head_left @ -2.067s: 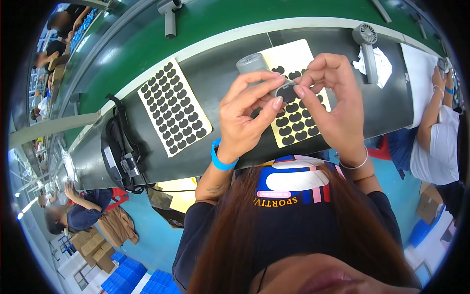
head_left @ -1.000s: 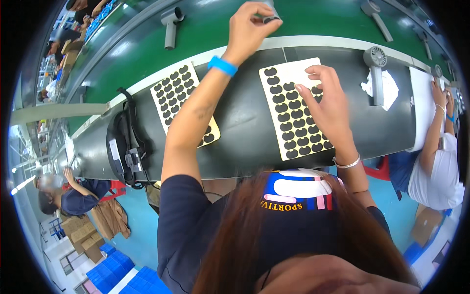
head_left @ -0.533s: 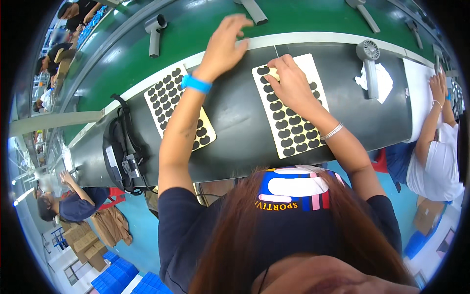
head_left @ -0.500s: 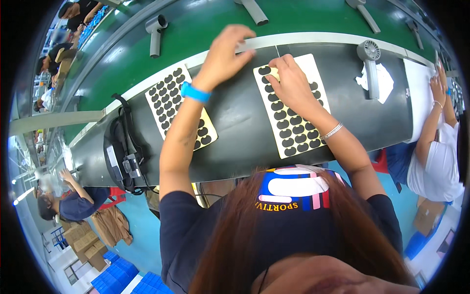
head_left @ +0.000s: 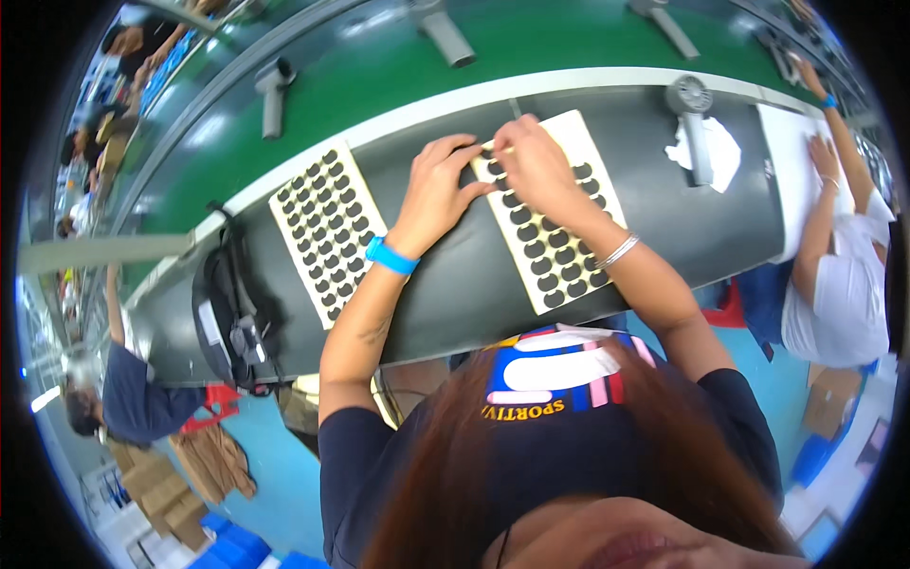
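A pale yellow sheet (head_left: 575, 142) with rows of black rounded stickers lies on the dark work surface under my right hand (head_left: 537, 169). That hand's fingers are bent and pressed together at the sheet's upper left part; what is between them is hidden. My left hand (head_left: 439, 188), with a blue band at its wrist, is at the same sheet's upper left edge. Its thumb and fingers are apart, their tips close to the right fingertips. A second sheet of black stickers (head_left: 327, 232) lies to the left, partly behind my left forearm.
A grey handheld fan (head_left: 697, 133) lies on white crumpled paper (head_left: 725, 156) at the right. Grey fan bodies (head_left: 445, 33) lie on the green conveyor belt (head_left: 360, 71). A black bag (head_left: 226, 303) sits at the left. A co-worker's arms (head_left: 823, 190) reach in from the right.
My left hand has come down and right, to the sheet's edge beside my right hand. My right hand stays at the sheet's upper part. The view has shifted slightly.
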Tool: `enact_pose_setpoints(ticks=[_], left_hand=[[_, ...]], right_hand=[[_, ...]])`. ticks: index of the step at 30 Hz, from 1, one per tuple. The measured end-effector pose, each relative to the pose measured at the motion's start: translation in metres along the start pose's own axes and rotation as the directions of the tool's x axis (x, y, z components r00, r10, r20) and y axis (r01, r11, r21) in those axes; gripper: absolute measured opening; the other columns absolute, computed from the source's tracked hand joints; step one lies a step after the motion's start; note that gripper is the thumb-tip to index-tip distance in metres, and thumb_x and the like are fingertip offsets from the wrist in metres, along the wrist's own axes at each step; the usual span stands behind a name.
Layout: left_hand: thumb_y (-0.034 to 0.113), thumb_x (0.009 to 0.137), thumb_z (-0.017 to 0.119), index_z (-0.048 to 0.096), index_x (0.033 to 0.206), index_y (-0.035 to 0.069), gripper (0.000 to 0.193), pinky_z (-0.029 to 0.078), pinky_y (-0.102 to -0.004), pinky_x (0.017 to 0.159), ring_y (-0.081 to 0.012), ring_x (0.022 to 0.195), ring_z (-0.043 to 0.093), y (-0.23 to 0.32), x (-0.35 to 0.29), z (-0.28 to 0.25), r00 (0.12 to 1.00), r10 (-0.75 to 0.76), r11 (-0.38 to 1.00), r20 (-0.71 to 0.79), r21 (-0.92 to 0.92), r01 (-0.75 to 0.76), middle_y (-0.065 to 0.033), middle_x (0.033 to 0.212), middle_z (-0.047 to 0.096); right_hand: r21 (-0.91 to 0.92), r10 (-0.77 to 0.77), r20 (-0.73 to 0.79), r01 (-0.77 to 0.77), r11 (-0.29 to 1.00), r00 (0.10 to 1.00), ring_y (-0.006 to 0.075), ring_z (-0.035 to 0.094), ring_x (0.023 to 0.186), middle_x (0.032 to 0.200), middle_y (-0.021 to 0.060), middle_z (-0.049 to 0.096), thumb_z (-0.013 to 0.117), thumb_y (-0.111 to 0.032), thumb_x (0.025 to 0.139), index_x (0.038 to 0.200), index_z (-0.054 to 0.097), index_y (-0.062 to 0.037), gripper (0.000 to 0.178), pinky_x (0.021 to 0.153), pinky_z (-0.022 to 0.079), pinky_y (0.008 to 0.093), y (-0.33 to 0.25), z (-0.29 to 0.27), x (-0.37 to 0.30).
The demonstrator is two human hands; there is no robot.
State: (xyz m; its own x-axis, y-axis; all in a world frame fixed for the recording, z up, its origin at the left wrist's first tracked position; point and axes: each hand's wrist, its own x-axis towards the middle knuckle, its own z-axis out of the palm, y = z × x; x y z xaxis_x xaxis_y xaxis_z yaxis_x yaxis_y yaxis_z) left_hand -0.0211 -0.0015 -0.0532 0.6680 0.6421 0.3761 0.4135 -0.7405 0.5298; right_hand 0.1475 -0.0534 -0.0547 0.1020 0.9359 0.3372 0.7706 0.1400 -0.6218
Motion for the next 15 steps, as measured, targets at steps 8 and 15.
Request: enact_pose_setpoints(ticks=[8,15], left_hand=[[0.017,0.068,0.079,0.063,0.109,0.000,0.047,0.040,-0.0397,0.093,-0.0314,0.109,0.052,0.011,0.002,-0.005,0.998,-0.035,0.998,0.059,0.046,0.032,-0.0118,0.121,0.057],[0.016,0.070,0.077,0.062,0.113,0.001,0.048,0.038,-0.0406,0.095,-0.0313,0.113,0.050,0.017,0.009,-0.003,0.992,-0.077,0.995,0.102,0.074,0.069,-0.0120,0.125,0.054]], right_hand=[[0.406,0.154,-0.205,-0.059,0.912,0.967,0.0101,0.056,0.088,0.094,0.0019,0.056,0.061,-0.002,0.086,0.100,0.056,-0.0026,0.014,0.077,0.047,0.0251,0.049,-0.090,-0.008],[-0.194,0.269,-0.452,-0.388,0.901,0.851,0.0282,0.064,0.097,0.105,0.0167,0.065,0.070,-0.021,0.080,0.126,0.043,-0.0046,0.056,0.083,0.049,0.0379,0.218,-0.213,0.080]])
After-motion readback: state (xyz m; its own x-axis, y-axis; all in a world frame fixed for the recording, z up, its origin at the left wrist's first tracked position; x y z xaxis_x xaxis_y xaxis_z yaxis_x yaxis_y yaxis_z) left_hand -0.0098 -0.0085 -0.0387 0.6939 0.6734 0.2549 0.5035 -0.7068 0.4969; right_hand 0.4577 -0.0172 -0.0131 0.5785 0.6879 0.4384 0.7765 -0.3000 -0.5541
